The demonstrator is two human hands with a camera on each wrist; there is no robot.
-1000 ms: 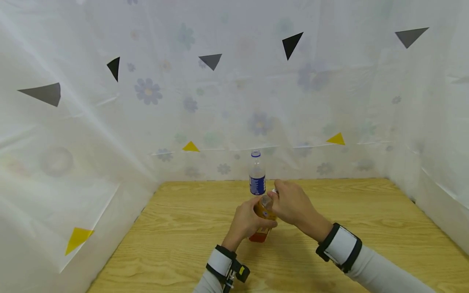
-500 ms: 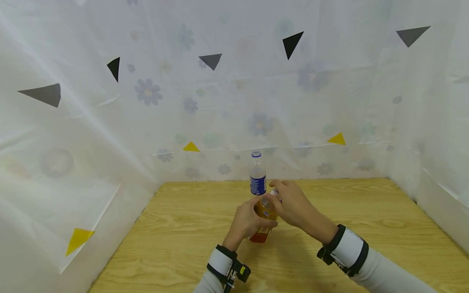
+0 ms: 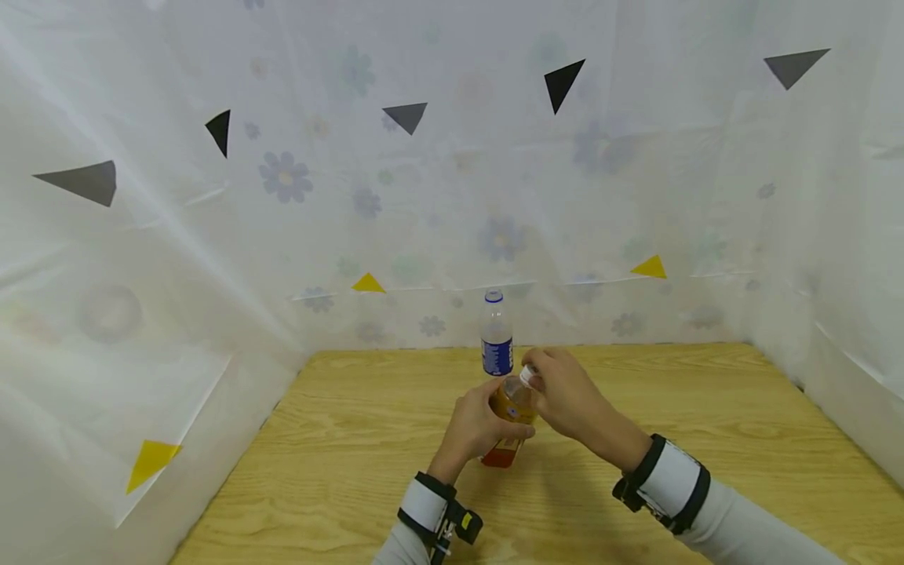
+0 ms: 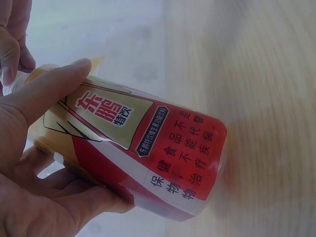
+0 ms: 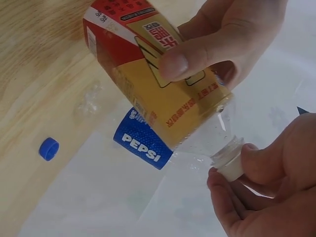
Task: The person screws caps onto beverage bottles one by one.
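A drink bottle with a red and yellow label (image 4: 173, 158) is gripped by my left hand (image 3: 475, 428), thumb on one side and fingers on the other. In the head view it leans, its top to the right. The thumb and fingers of my right hand (image 3: 568, 396) pinch the white cap (image 5: 231, 170) at the bottle's clear neck. Behind them stands a clear Pepsi bottle (image 3: 497, 358) with a blue label and no cap on its mouth. Whether the held bottle's base touches the table I cannot tell.
A loose blue cap (image 5: 49, 148) lies on the wooden table (image 3: 339, 463), seen in the right wrist view. White plastic sheeting (image 3: 452, 196) with dark and yellow triangles walls the table at the back and sides.
My right hand's fingers loosened on the white cap half a second ago and have curled in on it again; its wrist has shifted slightly right. The left hand and the bottle barely moved.
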